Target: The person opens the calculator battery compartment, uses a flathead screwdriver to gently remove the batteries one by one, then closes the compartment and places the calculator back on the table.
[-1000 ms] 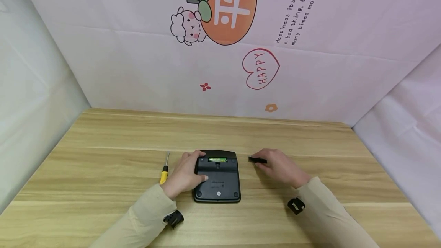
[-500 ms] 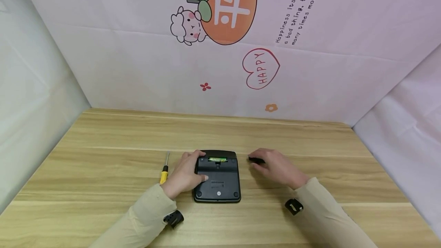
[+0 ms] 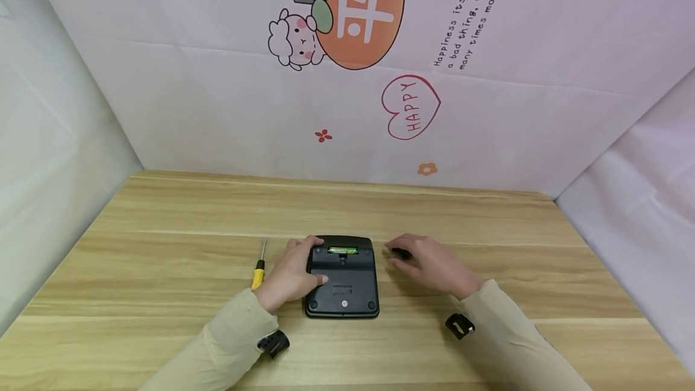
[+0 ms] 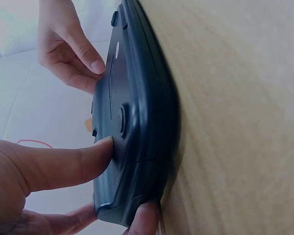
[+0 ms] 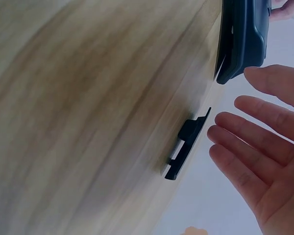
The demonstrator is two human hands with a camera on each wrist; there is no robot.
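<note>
A black desktop calculator (image 3: 355, 282) lies face down on the table, with a green battery (image 3: 342, 251) showing in its uncovered slot. My left hand (image 3: 289, 276) grips its left side: the thumb (image 4: 83, 164) presses on the back, and the other fingers wrap the edge. Just right of the calculator hovers my right hand (image 3: 434, 265), its fingers extended and holding nothing in the right wrist view. Beneath those fingers a small black battery cover (image 5: 186, 144) lies on the tabletop, partly hidden by the hand in the head view.
A screwdriver (image 3: 259, 274) with a yellow and black handle lies left of the calculator, partly behind the left hand. The wooden table (image 3: 206, 207) ends at a white printed cloth (image 3: 233, 107) at the back, and white cloth also hangs at both sides.
My right hand has let go of the battery cover, now down on the table, and has shifted slightly left toward the calculator. The left hand and calculator have stayed put.
</note>
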